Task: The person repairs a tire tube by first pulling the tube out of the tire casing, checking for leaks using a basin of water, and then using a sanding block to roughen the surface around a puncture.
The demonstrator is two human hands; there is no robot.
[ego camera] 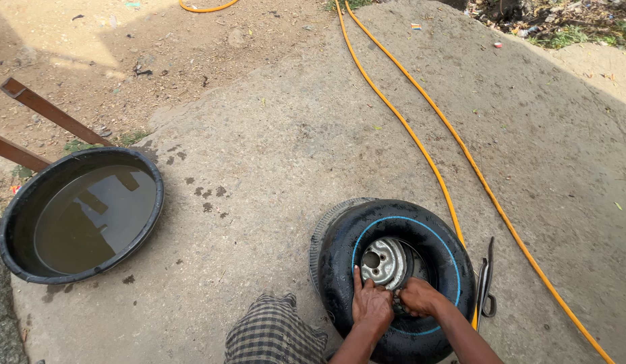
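We have the tyre (394, 269) lying flat on the concrete slab (272, 135), right in front of our knee (272, 334), with its metal rim (384, 261) showing in the centre and a thin blue line running round the sidewall. Our left hand (371, 305) presses down at the edge of the rim, fingers together and pointing up toward the hub; our right hand (418, 295) is curled narrow just beside it, closed on something small at the rim that we cannot make out. To do this well, we judge, we keep both hands close together, work the rubber a little at a time around the rim, and press with the heel of the hand rather than the fingertips, so nothing pinches. Two tyre levers (485, 286) lie just to the right of the tyre, near enough to take up. Two orange hoses (421, 108) run past on that side, one passing right by the tyre. A black basin (19, 216) of murky water sits well apart on our left.
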